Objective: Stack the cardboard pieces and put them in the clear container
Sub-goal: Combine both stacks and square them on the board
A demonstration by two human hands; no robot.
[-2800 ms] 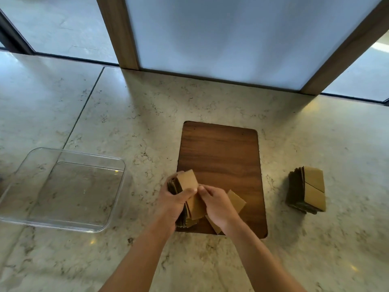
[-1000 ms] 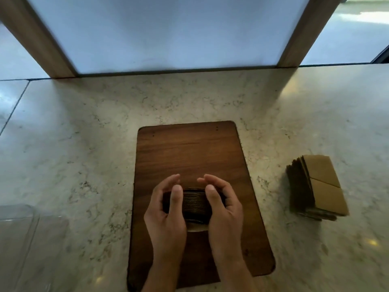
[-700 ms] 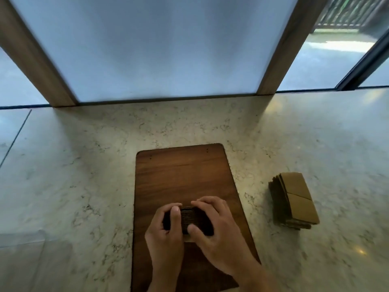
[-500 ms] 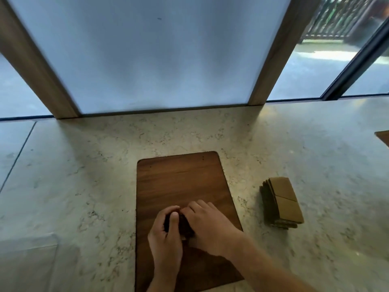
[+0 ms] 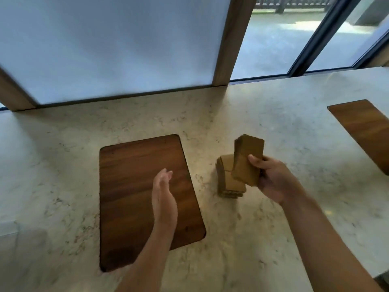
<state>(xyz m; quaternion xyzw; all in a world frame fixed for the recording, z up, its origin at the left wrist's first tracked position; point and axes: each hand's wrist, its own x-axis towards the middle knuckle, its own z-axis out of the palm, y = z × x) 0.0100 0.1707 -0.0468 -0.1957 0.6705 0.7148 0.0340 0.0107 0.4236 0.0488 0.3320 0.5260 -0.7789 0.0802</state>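
Cardboard stack (image 5: 248, 162) in right hand (image 5: 273, 180)

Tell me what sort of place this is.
Probably a counter by the windows in a home or office, not a workshop. Signs: the polished marble-look countertop, wood-framed glass panels facing a paved outdoor area, and wooden boards laid out as work mats.

A pale, cream marble countertop (image 5: 284, 123) with fine dark veining fills the lower part of the view. A dark brown rectangular wooden board (image 5: 134, 186) with rounded corners lies flat on it, and a second similar board (image 5: 366, 131) sits well apart at the right edge. Behind stands a frosted white panel (image 5: 115, 43) between light wooden posts (image 5: 231, 39). To the right, dark-framed windows (image 5: 311, 36) show what seems a sunlit paved terrace.
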